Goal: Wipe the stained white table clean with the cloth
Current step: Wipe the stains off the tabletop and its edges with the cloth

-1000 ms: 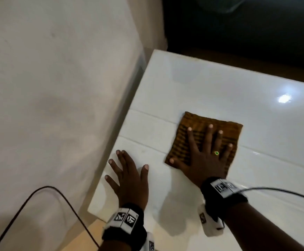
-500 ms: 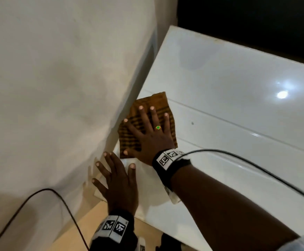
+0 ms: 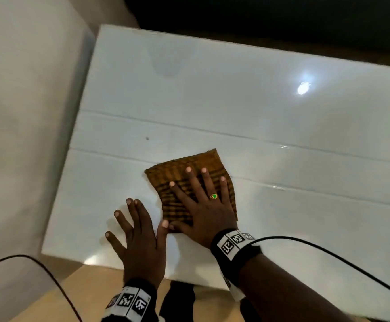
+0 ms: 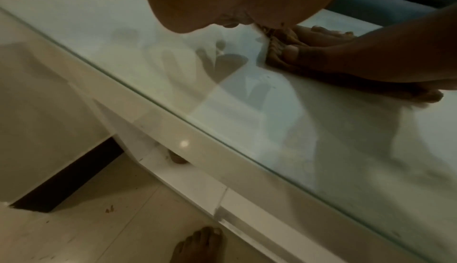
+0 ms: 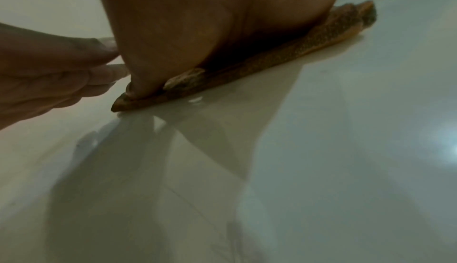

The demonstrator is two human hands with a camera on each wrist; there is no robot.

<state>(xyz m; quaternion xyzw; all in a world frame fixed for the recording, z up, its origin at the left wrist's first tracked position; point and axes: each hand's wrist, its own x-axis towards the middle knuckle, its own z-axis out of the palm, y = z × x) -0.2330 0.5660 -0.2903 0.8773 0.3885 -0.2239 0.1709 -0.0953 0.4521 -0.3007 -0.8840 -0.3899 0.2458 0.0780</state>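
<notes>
A folded brown cloth (image 3: 190,182) with dark stripes lies flat on the glossy white table (image 3: 235,101), near its front left corner. The right hand (image 3: 203,205) presses on it with fingers straight and spread. Just beside it, the left hand (image 3: 140,238) rests flat on the bare tabletop, fingers splayed, holding nothing.

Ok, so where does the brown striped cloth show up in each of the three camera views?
Head: brown striped cloth lies centre, flat on the white table under the right hand.
Left wrist: upper right, bunched edge under the fingers.
Right wrist: a thin strip running upper right, seen edge-on.
Shared landmark: the right hand pressing it.
</notes>
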